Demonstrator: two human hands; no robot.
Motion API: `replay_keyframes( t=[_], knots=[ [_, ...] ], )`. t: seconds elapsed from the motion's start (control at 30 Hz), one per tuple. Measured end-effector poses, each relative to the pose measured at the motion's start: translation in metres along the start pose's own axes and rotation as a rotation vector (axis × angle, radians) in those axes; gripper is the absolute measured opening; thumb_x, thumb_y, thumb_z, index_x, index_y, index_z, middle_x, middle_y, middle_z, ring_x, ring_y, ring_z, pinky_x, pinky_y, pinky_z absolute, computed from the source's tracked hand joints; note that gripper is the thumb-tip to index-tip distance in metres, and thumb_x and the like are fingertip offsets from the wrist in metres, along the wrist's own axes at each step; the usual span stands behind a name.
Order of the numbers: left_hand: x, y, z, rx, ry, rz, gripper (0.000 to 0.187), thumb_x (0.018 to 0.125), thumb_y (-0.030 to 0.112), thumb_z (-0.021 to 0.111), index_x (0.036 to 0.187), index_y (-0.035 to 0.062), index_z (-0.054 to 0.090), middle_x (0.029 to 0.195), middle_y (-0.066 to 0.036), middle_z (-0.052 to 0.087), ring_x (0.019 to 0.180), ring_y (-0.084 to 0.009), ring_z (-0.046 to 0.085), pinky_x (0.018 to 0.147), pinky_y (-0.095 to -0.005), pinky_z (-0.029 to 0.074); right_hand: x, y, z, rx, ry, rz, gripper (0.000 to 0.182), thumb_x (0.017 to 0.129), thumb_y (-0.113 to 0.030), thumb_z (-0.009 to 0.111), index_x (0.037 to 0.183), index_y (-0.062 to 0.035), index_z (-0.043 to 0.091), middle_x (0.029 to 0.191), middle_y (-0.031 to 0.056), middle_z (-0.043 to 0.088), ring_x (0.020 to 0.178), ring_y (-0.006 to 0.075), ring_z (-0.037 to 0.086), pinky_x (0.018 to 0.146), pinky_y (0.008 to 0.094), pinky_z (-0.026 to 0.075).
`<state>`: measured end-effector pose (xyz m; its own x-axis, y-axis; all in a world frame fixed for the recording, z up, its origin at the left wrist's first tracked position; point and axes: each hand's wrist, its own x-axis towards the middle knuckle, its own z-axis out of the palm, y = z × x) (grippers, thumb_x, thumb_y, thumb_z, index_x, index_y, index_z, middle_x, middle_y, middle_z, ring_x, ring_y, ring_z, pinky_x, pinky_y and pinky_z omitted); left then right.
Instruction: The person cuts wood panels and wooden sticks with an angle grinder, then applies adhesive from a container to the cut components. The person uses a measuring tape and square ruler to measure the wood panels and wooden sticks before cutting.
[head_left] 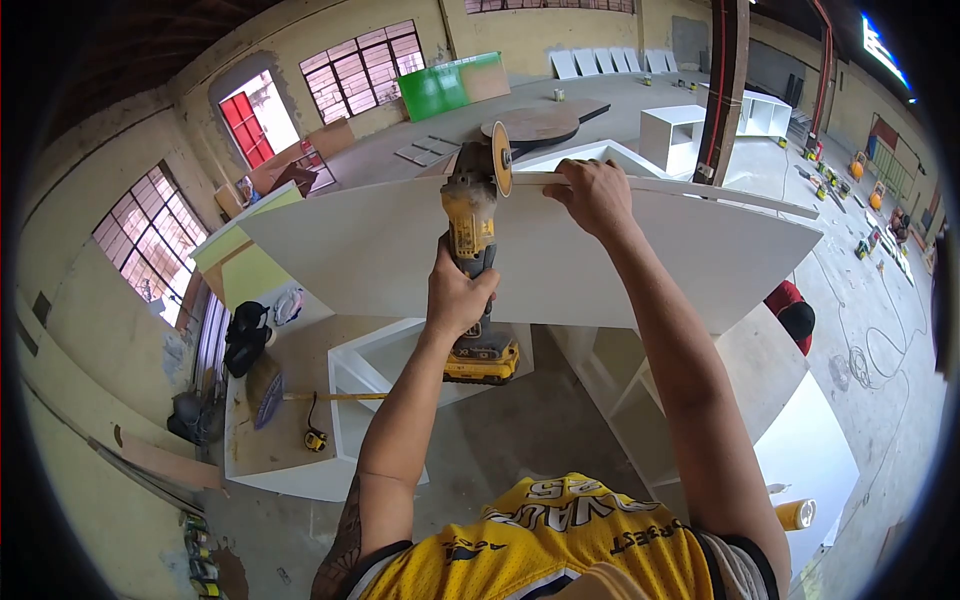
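Yellow grinder [472,235] in left hand [458,295]; right hand [592,195] steadies one white panel [560,255].

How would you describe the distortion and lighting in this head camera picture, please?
Head view: strong fisheye bending, so the white panel bows and black corners vignette the frame; soft daylight from the windows, slightly blown out; the left hand on the yellow angle grinder and the right hand look sharp, with no harsh shadows.

left hand [458,297] gripping grinder [472,232], right hand [594,195] steadying white panel [560,262]
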<state>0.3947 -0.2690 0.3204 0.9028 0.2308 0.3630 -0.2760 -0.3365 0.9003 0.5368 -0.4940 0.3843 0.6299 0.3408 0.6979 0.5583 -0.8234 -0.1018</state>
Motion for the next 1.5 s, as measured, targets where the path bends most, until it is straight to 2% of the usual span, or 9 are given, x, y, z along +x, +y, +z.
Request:
replay_keyframes(
  t=[0.17,0.23,0.97,1.5],
  knots=[
    [-0.001,0.006,0.000,-0.005,-0.010,-0.014,0.053,0.084,0.004,0.072,0.132,-0.0005,0.049,0.094,-0.007,0.065,0.065,-0.0154,0.070,0.061,-0.0321,0.062,-0.004,-0.002,-0.001,-0.002,0.003,-0.002,0.035,0.093,-0.045,0.082,0.104,-0.0122,0.080,0.089,0.0079,0.080,0.089,0.0304,0.076,0.087,0.0453,0.051],
    [-0.001,0.006,0.001,-0.006,-0.006,-0.024,0.053,0.084,0.004,0.072,0.131,-0.0006,0.049,0.093,-0.007,0.065,0.064,-0.0154,0.070,0.061,-0.0321,0.062,-0.003,-0.005,-0.003,-0.024,-0.044,0.031,0.032,0.094,-0.046,0.080,0.099,-0.0141,0.078,0.089,0.0065,0.080,0.095,0.0270,0.076,0.090,0.0453,0.051],
    [0.000,0.002,0.001,0.012,0.003,-0.008,0.051,0.084,0.004,0.071,0.130,0.0001,0.050,0.092,-0.007,0.067,0.065,-0.0167,0.071,0.062,-0.0334,0.061,0.001,0.001,0.004,0.000,-0.018,0.018,0.033,0.094,-0.047,0.081,0.103,-0.0152,0.080,0.087,0.0066,0.080,0.093,0.0264,0.077,0.089,0.0451,0.052],
    [0.002,-0.004,0.002,0.014,0.003,-0.006,0.052,0.084,0.005,0.071,0.130,-0.0004,0.049,0.091,-0.008,0.066,0.063,-0.0165,0.070,0.060,-0.0334,0.061,0.001,-0.002,0.000,-0.010,-0.027,0.016,0.032,0.095,-0.046,0.080,0.098,-0.0138,0.077,0.087,0.0059,0.079,0.094,0.0270,0.076,0.090,0.0452,0.051]
  ],
)
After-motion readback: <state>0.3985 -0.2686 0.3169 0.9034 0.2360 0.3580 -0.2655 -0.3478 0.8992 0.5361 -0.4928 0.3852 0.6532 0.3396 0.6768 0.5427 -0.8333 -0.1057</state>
